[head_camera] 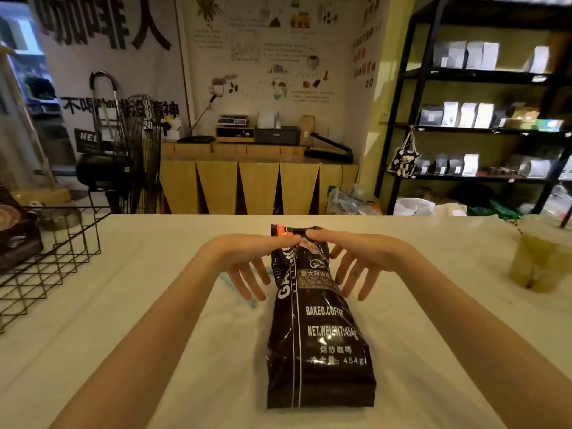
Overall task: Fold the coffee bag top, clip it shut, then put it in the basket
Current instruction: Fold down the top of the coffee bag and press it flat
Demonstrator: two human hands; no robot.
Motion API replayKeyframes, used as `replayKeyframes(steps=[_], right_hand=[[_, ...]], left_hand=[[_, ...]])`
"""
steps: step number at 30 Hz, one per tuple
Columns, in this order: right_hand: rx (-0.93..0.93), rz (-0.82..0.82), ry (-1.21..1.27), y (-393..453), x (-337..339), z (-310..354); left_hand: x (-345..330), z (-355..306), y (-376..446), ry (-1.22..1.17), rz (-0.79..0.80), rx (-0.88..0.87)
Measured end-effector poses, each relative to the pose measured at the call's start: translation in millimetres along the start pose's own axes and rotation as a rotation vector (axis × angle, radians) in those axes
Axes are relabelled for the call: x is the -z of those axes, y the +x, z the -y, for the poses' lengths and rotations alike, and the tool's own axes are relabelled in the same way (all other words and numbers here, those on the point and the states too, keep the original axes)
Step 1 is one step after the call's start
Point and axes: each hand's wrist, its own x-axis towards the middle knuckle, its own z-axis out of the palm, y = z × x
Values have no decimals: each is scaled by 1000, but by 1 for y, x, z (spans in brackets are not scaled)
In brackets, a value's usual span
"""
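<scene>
A black coffee bag [322, 335] with white print lies flat on the white table, its top pointing away from me. My left hand [247, 261] and my right hand [356, 258] both pinch the bag's top between thumb and forefinger, the other fingers spread downward on either side. A light blue clip [238, 289] lies on the table under my left hand, partly hidden by the fingers. The black wire basket [52, 261] stands at the table's left edge.
A clear plastic cup of yellowish drink [541, 258] stands at the right on the table [154, 335]. A dark object [15, 236] sits behind the basket at far left. Beyond the table are a wooden counter, a fan and black shelves with bags.
</scene>
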Motion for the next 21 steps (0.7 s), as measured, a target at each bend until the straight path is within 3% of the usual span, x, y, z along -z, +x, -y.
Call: replayKeyframes(steps=[16,21], right_hand=[[26,126,-34,5,-13,-13],[101,25,-63,-2,-11,-9]], left_hand=[[-17,11,11,-166,214,-76],[-16,3,1,-148,185,-136]])
